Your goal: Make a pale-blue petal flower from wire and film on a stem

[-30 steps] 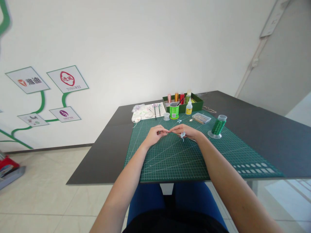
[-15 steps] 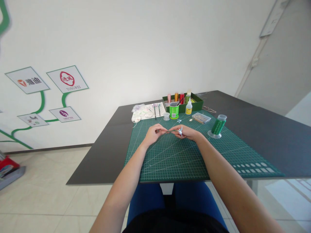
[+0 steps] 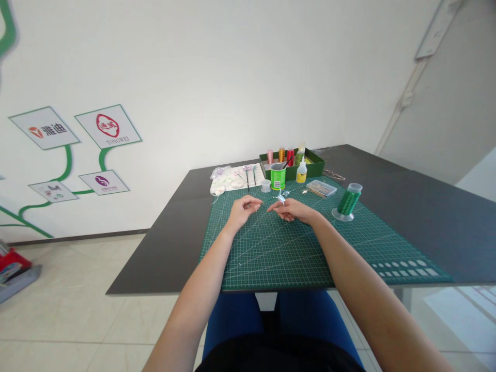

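Observation:
My left hand (image 3: 244,210) is closed in a pinch on the thin green stem of a small artificial flower (image 3: 281,198). Its pale blue-white petals stand at the right end of the stem, just above my right hand (image 3: 291,210). That hand's index finger stretches left below the stem, while its other fingers curl loosely; I see nothing held in it. Whether a petal touches its knuckles is unclear. Both hands hover over the green cutting mat (image 3: 279,253). Another small pale blue piece (image 3: 285,192) lies just behind the flower.
A green thread spool (image 3: 349,200) stands right, near a clear plastic case (image 3: 321,188). Behind are a glue bottle (image 3: 301,171), a green can (image 3: 277,177), a white spool (image 3: 265,186) and a green box (image 3: 315,167) with thread spools. A white sheet (image 3: 228,178) bearing finished stems lies back left.
My right hand has let go of the stem, its fingers now apart from my left fingertips. The flower head has shifted slightly left and up, its stem tilting upward.

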The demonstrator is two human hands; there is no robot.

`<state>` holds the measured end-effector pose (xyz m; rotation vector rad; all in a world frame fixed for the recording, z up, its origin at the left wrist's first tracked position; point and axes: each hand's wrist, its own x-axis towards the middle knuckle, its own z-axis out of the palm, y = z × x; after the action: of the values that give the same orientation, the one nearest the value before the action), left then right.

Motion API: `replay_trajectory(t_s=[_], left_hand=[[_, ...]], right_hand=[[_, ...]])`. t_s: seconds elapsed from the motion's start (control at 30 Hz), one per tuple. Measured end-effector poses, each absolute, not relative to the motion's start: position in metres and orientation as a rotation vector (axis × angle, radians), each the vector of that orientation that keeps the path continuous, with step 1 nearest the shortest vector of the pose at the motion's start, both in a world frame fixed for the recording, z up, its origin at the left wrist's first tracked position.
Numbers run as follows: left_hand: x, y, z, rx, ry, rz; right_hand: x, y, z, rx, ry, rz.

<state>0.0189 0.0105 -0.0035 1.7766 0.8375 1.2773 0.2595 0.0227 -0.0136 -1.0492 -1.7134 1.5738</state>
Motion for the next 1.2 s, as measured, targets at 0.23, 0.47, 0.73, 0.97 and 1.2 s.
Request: replay_trajectory(t_s=[0.23,0.47,0.73,0.97,1.2], left_hand=[[0.019,0.011,-0.004,1.652,0.921,1.336],[0.019,0.011,-0.006,1.605,1.008,1.331],[0.019,0.011,-0.008,1.594,1.037,1.311],[0.020,0.010,-0.008,1.575,1.061,1.295],[0.020,0.008,-0.006,1.543,1.085,1.294]], right_hand=[[0.258,0.027,-0.013,-1.050,-1.520,1.372],[0.248,0.020,-0.012,-0.939,-1.592,1.424],[0.227,0.012,-0.019,-0.770,-1.751,1.595],[0.222,0.010,-0.021,-0.706,-1.736,1.714],[0.222,0.011,-0.021,-0.769,-1.756,1.666]])
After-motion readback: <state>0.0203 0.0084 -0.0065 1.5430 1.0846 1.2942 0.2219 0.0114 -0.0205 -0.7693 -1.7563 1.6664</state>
